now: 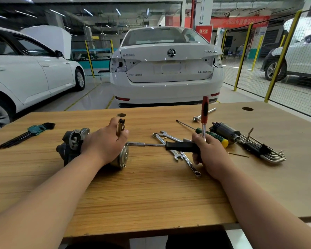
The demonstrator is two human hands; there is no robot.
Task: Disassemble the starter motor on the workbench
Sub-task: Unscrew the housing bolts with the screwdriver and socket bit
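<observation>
step: end-cap removal, likely.
left hand [104, 146]: steadies starter motor [72, 146], pinches brass part [120, 126].
right hand [211, 151]: grips red-handled driver [204, 112] upright.
next: seat driver on a cap bolt.

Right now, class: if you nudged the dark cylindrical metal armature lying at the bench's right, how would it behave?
Probably rolls: the dark cylindrical metal armature lies on its round side on the flat wooden workbench. Likely heavy for its size, looking solid metal. The silver hex keys beside it might stop it.
</observation>
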